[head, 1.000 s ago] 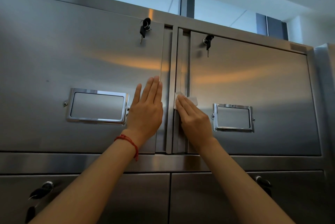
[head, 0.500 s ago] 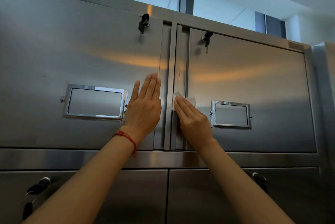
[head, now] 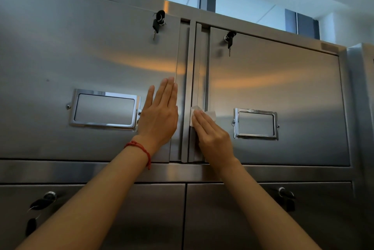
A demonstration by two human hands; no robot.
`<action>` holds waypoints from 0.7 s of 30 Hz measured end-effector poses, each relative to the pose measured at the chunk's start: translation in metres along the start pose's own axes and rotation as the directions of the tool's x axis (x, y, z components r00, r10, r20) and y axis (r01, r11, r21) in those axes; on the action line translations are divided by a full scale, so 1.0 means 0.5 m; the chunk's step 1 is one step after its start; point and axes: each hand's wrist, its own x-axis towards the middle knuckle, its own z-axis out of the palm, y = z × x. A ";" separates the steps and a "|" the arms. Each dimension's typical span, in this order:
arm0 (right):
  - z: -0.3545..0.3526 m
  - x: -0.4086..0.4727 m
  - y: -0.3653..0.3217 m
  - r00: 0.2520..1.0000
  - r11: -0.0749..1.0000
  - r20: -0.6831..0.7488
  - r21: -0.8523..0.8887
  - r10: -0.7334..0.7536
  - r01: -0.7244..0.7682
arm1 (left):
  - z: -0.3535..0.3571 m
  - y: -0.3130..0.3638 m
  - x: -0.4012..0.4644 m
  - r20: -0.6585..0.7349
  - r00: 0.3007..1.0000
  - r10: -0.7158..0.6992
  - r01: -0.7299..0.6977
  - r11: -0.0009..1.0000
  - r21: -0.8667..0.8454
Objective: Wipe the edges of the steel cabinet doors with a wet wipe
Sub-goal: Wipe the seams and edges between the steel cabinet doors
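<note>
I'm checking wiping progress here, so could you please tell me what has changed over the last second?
Hardly anything moved. The right hand keeps pressing the wipe flat on the door edge at about the same height. The left hand stays flat on the left door.

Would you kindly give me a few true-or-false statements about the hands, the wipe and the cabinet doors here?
1. The right hand presses the wipe against the edge of the right door. True.
2. The left hand grips a key. False: it lies flat, fingers straight, on the left door.
3. Keys hang from both upper doors' locks. True.
4. A red cord is on the right wrist. False: it is on the left wrist.
5. The wipe is over the label frame. False: it lies left of it.
</note>
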 end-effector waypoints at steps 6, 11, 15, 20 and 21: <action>-0.011 0.008 0.007 0.999 0.999 -0.009 -0.024 -0.042 0.041 | 0.000 -0.001 -0.001 0.011 1.000 -0.005 0.005 1.000 0.012; -0.005 0.014 0.003 1.000 1.000 -0.004 0.005 0.022 -0.022 | -0.002 -0.001 -0.002 0.021 1.000 -0.002 0.002 1.000 0.012; -0.010 -0.030 -0.012 0.999 1.000 0.033 0.023 -0.016 0.016 | -0.002 -0.001 -0.004 0.022 1.000 -0.005 0.004 1.000 0.014; -0.012 -0.025 -0.010 0.999 0.999 0.033 -0.014 -0.040 0.041 | 0.000 -0.002 -0.004 0.013 1.000 -0.004 0.004 1.000 -0.001; -0.011 -0.016 -0.008 0.999 0.999 0.028 -0.018 -0.033 0.033 | 0.000 -0.003 -0.004 0.007 1.000 -0.004 0.004 1.000 -0.006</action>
